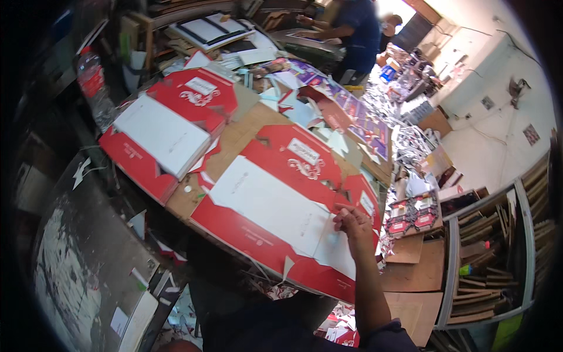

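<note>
Card sheet: the red-and-white die-cut card [270,202] lies flat on the bench [237,136], in front of the person.
Long axis: its white panel runs from upper left to lower right.
Printed flap: points to the upper right, away from the person.
Right hand [355,226]: over the card's right end; thumb and fingers [345,216] drawn close together, whether pinching an edge I cannot tell.
Neighbouring stack: the red-and-white stack [161,134] lies left, its long axis roughly parallel.
Bottle: a clear bottle [92,79], red-capped, beside that stack.
</note>
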### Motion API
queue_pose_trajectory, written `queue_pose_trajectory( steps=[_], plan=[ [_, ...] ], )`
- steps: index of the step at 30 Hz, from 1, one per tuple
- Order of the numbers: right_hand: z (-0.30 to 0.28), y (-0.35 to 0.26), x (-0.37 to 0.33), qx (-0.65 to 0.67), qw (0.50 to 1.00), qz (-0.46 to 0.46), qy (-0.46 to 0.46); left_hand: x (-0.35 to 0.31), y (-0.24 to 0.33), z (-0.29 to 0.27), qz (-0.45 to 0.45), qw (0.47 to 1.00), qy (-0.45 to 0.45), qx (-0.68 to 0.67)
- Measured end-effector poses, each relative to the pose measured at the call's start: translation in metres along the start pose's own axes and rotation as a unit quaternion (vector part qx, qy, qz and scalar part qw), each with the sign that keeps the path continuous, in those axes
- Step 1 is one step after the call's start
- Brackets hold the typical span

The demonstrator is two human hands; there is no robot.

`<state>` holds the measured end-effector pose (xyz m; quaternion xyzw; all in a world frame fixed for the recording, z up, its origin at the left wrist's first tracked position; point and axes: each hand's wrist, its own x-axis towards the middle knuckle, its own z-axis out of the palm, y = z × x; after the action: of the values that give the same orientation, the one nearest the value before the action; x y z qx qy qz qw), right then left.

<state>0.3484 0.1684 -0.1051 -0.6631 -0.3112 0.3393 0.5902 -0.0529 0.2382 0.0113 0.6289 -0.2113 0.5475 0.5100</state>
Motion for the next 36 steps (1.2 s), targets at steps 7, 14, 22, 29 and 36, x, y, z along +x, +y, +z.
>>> queue_pose_trajectory(
  steps=[7, 14, 22, 29, 36],
  plan=[
    [-0.014, -0.012, -0.008, -0.026, 0.996, -0.036, 0.073, -0.049, -0.058, 0.024, -0.344, 0.890, 0.284, 0.095],
    [0.005, -0.025, -0.017, 0.019, 0.998, -0.055, -0.002, -0.016, -0.029, 0.044, -0.043, 0.989, 0.124, -0.061],
    [-0.035, 0.005, -0.024, -0.095, 0.990, -0.044, 0.090, -0.057, -0.110, 0.003, -0.339, 0.802, 0.202, 0.449],
    [-0.150, 0.064, -0.056, -0.287, 0.910, -0.022, 0.300, -0.069, -0.146, -0.013, -0.352, 0.700, 0.155, 0.601],
    [-0.161, 0.104, -0.085, -0.150, 0.951, 0.023, 0.270, -0.070, -0.181, -0.031, -0.419, 0.594, 0.091, 0.680]
  ],
)
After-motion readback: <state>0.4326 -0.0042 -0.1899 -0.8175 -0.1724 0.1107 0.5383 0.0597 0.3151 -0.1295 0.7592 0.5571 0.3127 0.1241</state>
